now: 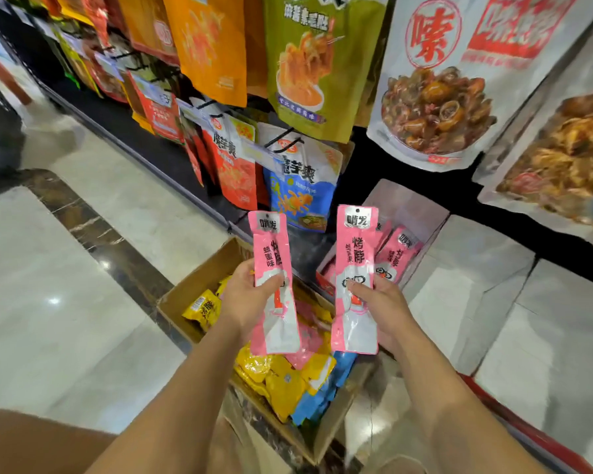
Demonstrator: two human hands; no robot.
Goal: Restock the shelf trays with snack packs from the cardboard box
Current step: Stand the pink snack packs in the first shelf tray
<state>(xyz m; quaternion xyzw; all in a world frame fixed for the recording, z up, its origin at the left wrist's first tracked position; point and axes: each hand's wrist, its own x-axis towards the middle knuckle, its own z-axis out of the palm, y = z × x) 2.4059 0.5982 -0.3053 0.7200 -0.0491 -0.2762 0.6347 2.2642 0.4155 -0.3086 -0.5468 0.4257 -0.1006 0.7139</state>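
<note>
head: pink packs (355, 268) in left hand (243, 299) and right hand (386, 307), above cardboard box (196, 282)

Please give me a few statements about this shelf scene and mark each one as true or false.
1. The left hand holds a pack and the right hand holds a second pack. True.
2. Both held packs are yellow. False: both are pink.
3. The cardboard box is closed. False: it is open, with yellow packs and blue packs inside.
4. The tray beyond the right hand already contains pink packs. True.
</note>
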